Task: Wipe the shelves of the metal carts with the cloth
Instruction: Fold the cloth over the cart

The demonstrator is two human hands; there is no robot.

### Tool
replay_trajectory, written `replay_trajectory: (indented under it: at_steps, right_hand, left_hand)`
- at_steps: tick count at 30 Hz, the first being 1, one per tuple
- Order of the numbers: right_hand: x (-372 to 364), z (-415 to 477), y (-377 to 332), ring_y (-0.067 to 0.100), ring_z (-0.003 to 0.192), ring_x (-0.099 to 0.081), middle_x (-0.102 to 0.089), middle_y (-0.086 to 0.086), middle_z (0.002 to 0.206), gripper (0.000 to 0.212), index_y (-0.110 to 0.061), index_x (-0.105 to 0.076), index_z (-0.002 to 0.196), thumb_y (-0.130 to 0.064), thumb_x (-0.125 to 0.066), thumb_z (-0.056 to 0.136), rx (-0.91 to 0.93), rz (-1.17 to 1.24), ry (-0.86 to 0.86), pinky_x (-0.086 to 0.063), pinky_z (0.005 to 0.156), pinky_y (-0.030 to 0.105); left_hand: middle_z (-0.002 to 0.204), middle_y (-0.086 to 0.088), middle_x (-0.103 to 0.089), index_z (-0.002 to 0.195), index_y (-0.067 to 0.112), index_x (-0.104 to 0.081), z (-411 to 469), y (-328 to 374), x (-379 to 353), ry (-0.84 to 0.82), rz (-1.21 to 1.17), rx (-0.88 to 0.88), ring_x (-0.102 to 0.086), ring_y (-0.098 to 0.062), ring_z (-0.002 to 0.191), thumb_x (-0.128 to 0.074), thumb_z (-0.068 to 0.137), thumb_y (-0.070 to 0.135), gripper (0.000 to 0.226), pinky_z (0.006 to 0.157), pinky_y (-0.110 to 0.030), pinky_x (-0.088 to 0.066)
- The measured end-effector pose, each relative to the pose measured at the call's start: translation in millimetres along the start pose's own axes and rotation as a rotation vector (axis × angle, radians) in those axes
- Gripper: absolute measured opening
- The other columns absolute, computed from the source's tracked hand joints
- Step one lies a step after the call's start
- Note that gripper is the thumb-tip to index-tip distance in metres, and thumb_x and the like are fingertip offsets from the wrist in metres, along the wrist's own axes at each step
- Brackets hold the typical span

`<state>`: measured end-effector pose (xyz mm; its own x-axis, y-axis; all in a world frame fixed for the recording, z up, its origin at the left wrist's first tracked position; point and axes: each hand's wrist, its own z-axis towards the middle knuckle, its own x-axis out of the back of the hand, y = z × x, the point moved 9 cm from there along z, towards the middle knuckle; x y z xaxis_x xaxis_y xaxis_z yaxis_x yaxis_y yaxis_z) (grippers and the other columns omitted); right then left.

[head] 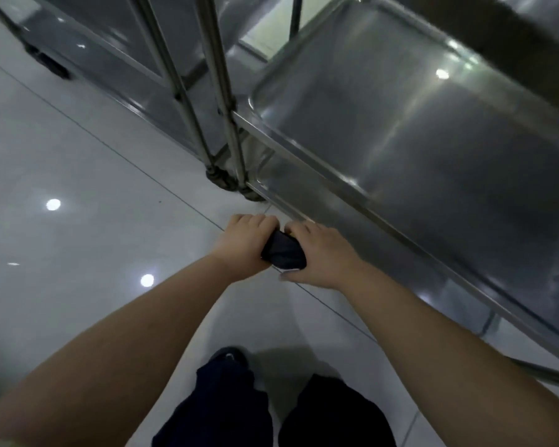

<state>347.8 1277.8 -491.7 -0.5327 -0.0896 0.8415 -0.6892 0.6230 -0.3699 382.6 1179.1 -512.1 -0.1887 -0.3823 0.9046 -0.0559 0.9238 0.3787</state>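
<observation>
Noted: fingers of your left hand [242,243] and right hand [321,258] curl round the bunched dark cloth [283,253]; fold it into a flat pad before wiping the shiny stainless-steel cart shelf [400,140] edge to edge

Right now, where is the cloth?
Centre of the head view: the cloth is gripped between left hand and right hand, just short of the cart shelf.

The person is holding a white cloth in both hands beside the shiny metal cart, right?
Not quite: the head view shows the cloth is dark, almost black, not white. The left hand and the right hand do both hold it, beside the shiny metal cart.
</observation>
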Motion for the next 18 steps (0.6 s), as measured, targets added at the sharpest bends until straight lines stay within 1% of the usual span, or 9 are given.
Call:
replay_trajectory:
  at_steps: [2,4,6,8,10,12,14,16,18]
  right_hand:
    - [31,-13,-33,0.019,0.093,-0.054,-0.054,-0.003,0.106,0.05,-0.025,-0.043,0.113,-0.057,-0.059,0.078,0.046,0.029,-0.031,-0.046,0.076,0.04]
    - [68,-27,-65,0.023,0.095,-0.053,-0.053,0.001,0.107,0.037,-0.023,-0.044,0.117,-0.042,-0.05,0.086,0.093,0.039,-0.033,-0.045,0.077,0.041]
    - [108,-43,-94,0.025,0.1,-0.051,-0.052,0.003,0.113,0.036,-0.02,-0.045,0.124,-0.031,-0.048,0.09,0.114,0.057,-0.027,-0.042,0.08,0.04]
    - [149,-61,-117,0.024,0.108,-0.048,-0.05,0.003,0.122,0.041,-0.02,-0.043,0.132,-0.028,-0.051,0.093,0.106,0.096,-0.031,-0.038,0.086,0.036]
    - [189,-81,-138,0.021,0.116,-0.046,-0.049,0.001,0.128,0.044,-0.022,-0.043,0.134,-0.028,-0.055,0.092,0.095,0.12,-0.022,-0.037,0.093,0.034]
    - [228,-103,-158,0.02,0.117,-0.047,-0.051,-0.001,0.128,0.044,-0.025,-0.044,0.13,-0.03,-0.062,0.089,0.079,0.109,-0.004,-0.038,0.096,0.034]
    - [266,-124,-176,0.021,0.115,-0.049,-0.054,-0.001,0.125,0.045,-0.026,-0.044,0.127,-0.033,-0.066,0.087,0.043,0.068,0.026,-0.039,0.095,0.036]
    - [309,-144,-192,0.022,0.114,-0.049,-0.054,-0.001,0.124,0.048,-0.026,-0.043,0.125,-0.035,-0.068,0.085,0.013,0.008,0.074,-0.039,0.095,0.038]
    - [351,-162,-204,0.023,0.113,-0.049,-0.055,0.0,0.122,0.049,-0.024,-0.046,0.122,-0.037,-0.071,0.082,-0.019,-0.063,0.125,-0.037,0.092,0.038]
  left_hand:
    - [0.09,-0.002,-0.055,0.103,0.019,-0.05,-23,4,41,-0.018,-0.03,0.013,-0.056,-0.028,0.083,-0.071,0.066,0.038,0.047,0.072,-0.035,-0.041]
    - [0.094,-0.004,-0.054,0.112,0.021,-0.05,-46,9,85,-0.013,-0.037,0.023,-0.055,-0.029,0.085,-0.072,0.066,0.037,0.054,0.072,-0.039,-0.044]
    - [0.098,-0.006,-0.051,0.124,0.025,-0.044,-66,19,131,-0.011,-0.022,0.01,-0.053,-0.03,0.091,-0.073,0.064,0.04,0.068,0.076,-0.039,-0.044]
    - [0.103,-0.003,-0.048,0.133,0.03,-0.035,-84,34,177,-0.042,0.013,-0.018,-0.048,-0.024,0.094,-0.068,0.062,0.059,0.083,0.08,-0.037,-0.042]
    - [0.103,0.002,-0.045,0.136,0.033,-0.034,-103,53,226,-0.075,0.021,-0.035,-0.043,-0.018,0.093,-0.053,0.063,0.075,0.086,0.082,-0.034,-0.039]
    - [0.102,0.001,-0.044,0.135,0.029,-0.04,-121,74,274,-0.071,-0.013,-0.045,-0.045,-0.019,0.093,-0.037,0.074,0.071,0.074,0.083,-0.035,-0.039]
    - [0.104,-0.003,-0.048,0.136,0.026,-0.044,-133,93,316,-0.078,-0.043,-0.042,-0.048,-0.022,0.096,-0.031,0.083,0.059,0.064,0.084,-0.036,-0.04]
    - [0.109,-0.004,-0.05,0.14,0.028,-0.04,-140,109,354,-0.107,-0.087,-0.024,-0.048,-0.022,0.099,-0.041,0.09,0.047,0.054,0.086,-0.034,-0.041]
    - [0.111,-0.003,-0.052,0.144,0.033,-0.035,-142,131,393,-0.13,-0.13,-0.045,-0.048,-0.018,0.099,-0.052,0.09,0.039,0.056,0.087,-0.032,-0.042]
